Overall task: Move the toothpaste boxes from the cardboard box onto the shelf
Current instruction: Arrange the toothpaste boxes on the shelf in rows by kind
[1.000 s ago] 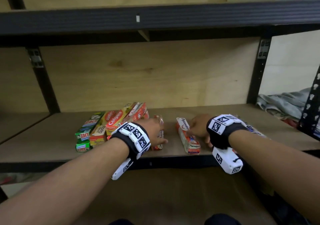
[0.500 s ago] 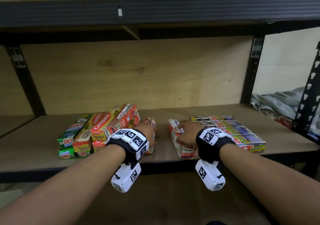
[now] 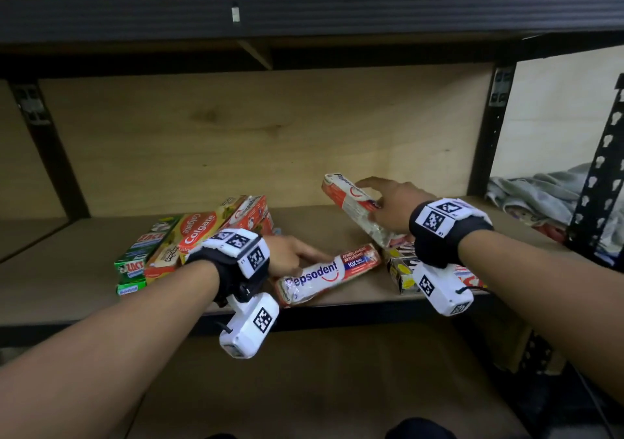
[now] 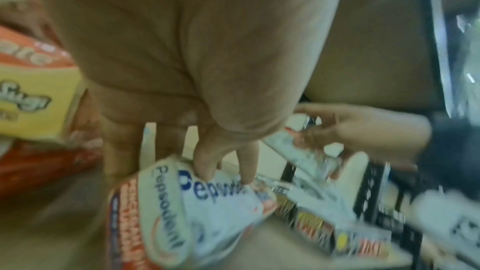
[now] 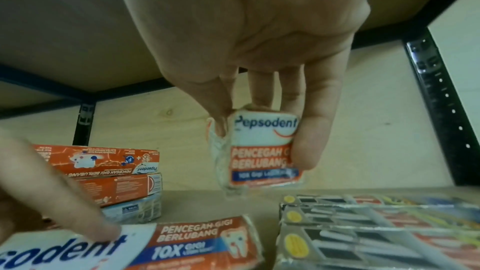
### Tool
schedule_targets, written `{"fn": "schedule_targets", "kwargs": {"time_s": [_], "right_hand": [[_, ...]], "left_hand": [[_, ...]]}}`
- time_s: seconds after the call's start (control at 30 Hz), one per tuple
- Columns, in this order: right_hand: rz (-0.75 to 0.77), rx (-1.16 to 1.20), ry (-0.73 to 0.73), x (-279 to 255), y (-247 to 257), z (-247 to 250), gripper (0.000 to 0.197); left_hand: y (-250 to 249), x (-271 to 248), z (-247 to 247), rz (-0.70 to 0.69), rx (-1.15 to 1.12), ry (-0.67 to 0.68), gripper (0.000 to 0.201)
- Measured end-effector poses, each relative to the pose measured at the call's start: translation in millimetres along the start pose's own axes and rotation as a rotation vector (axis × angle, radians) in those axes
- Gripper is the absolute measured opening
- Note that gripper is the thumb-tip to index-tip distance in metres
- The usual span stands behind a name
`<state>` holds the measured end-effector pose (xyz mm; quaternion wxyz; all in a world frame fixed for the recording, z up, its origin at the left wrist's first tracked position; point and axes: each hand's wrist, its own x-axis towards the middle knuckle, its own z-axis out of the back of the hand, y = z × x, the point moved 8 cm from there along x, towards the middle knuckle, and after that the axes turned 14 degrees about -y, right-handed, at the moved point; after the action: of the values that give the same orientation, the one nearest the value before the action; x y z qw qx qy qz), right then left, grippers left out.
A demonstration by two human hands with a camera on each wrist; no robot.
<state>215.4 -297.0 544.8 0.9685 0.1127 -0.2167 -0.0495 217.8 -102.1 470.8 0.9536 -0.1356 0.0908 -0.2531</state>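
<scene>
The right hand [image 3: 393,207] grips a red-and-white Pepsodent toothpaste box [image 3: 351,202] by thumb and fingers, raised and tilted above the brown wooden shelf [image 3: 337,229]. The left hand [image 3: 287,252], fingers extended, presses on a second red-and-white Pepsodent box [image 3: 324,274] lying flat near the shelf's front edge. Stacked Colgate and green boxes [image 3: 189,239] sit to the left.
</scene>
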Motion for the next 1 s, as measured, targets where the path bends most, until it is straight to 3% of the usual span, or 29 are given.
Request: {"fn": "schedule_targets", "kwargs": {"time_s": [0.07,0.17,0.3,0.6,0.7,0.9,1.0], "right_hand": [[0.038,-0.059,-0.001,1.8,0.8,4.0,0.061],[0.101,-0.124,-0.015,6.2,7.0,8.3,0.058],[0.165,-0.162,-0.01,18.1,14.6,1.4,0.058],[0.218,-0.17,0.023,44.0,30.3,-49.0,0.048],[0.211,-0.154,0.084,49.9,29.5,-66.0,0.052],[0.214,-0.086,0.207,54.8,30.6,-87.4,0.048],[0.192,-0.065,0.267,54.9,25.7,-97.3,0.048]], "left_hand": [[-4.5,1.0,2.5,-0.048,0.156,-0.07,0.063],[-7.7,4.9,1.0,-0.095,0.218,-0.109,0.046],[-5.3,13.4,3.8,-0.128,0.279,-0.125,0.068],[-0.8,21.5,11.8,-0.2,0.322,-0.193,0.056],[0.0,25.1,10.4,-0.218,0.33,-0.182,0.053],[3.5,33.0,11.6,-0.223,0.351,-0.298,0.053],[6.1,35.3,14.0,-0.173,0.407,-0.341,0.042]]}}
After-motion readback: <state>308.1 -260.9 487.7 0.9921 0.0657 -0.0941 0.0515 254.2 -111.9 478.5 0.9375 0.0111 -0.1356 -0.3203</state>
